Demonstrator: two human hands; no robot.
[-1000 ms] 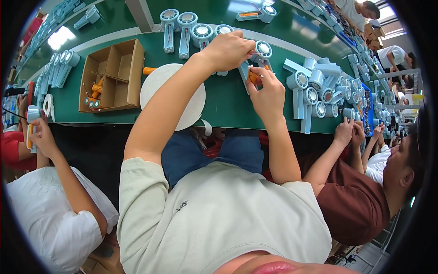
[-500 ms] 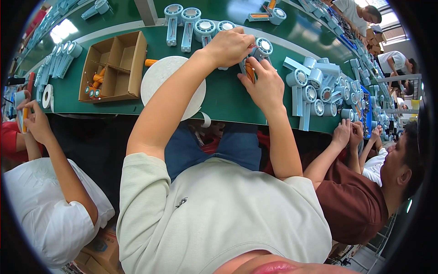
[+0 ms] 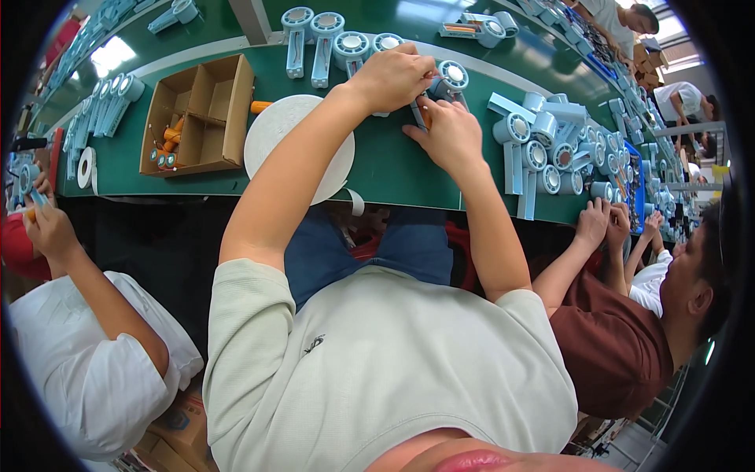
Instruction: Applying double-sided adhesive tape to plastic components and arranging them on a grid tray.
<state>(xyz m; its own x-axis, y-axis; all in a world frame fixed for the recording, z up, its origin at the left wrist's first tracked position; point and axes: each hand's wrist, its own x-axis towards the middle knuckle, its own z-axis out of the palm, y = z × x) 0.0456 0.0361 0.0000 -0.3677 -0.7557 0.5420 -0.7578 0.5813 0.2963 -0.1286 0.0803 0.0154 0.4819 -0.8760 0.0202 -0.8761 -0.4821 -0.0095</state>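
Observation:
A light-blue handheld fan point(image 3: 454, 75) lies at the far side of the green table, its round head pointing away from me. An orange cylindrical battery point(image 3: 425, 116) shows in its open handle, partly covered by my fingers. My right hand point(image 3: 454, 135) grips the handle, index finger on the battery and thumb along the side. Just left of the fan head, my left hand point(image 3: 389, 79) is closed in a pinch; what sits between its fingertips is too small to make out. Several similar fans point(image 3: 325, 47) with open handles stand in a row beyond my left hand.
Left of my arm are a large white tape roll point(image 3: 263, 145) and a divided cardboard box point(image 3: 228, 153) with orange batteries. A pile of light-blue fans point(image 3: 543, 130) lies on the right. Co-workers sit close on both sides, one in a brown shirt point(image 3: 609, 346).
My right hand has shifted slightly up and left, its fingers now lower over the battery. My left hand has barely moved. The left co-worker has lowered the held part.

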